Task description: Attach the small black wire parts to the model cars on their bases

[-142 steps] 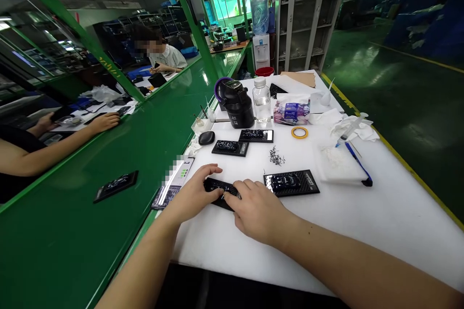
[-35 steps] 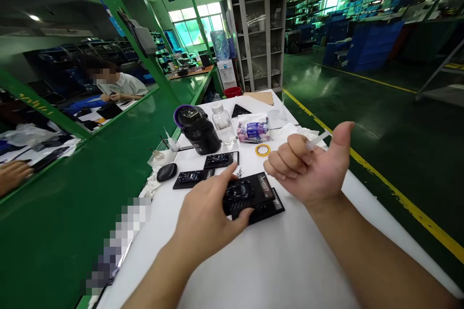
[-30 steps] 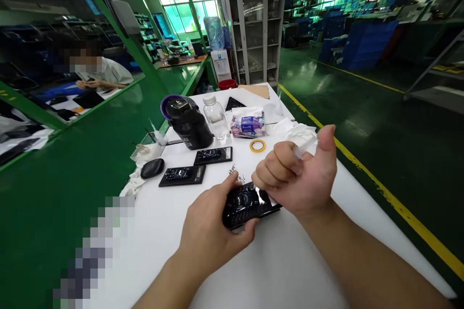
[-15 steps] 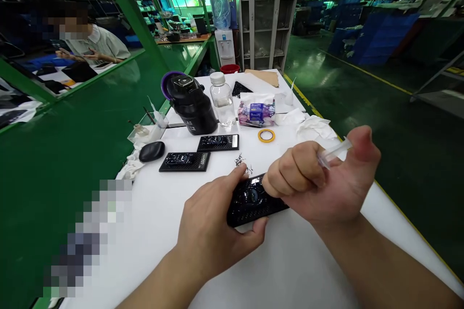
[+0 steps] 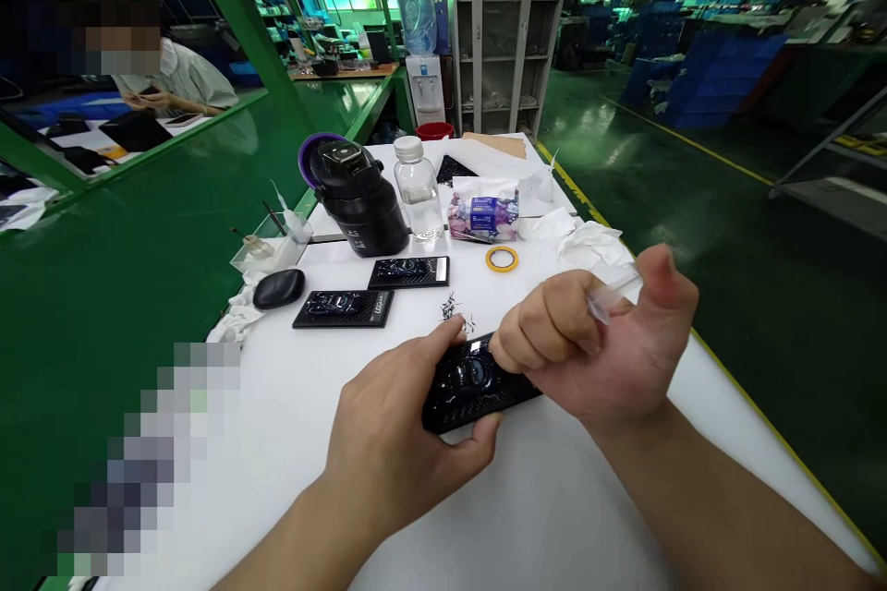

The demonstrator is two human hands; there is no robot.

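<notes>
Head view: the left hand grips a glossy black rectangular plaque with a raised car-shaped relief between thumb and fingers, near the middle of the white counter, while the right hand curls its fingers around a clear plastic syringe — tip hidden. Work on this plaque appears under way; two similar black plaques lie to the left — whether finished or waiting cannot be told.
</notes>
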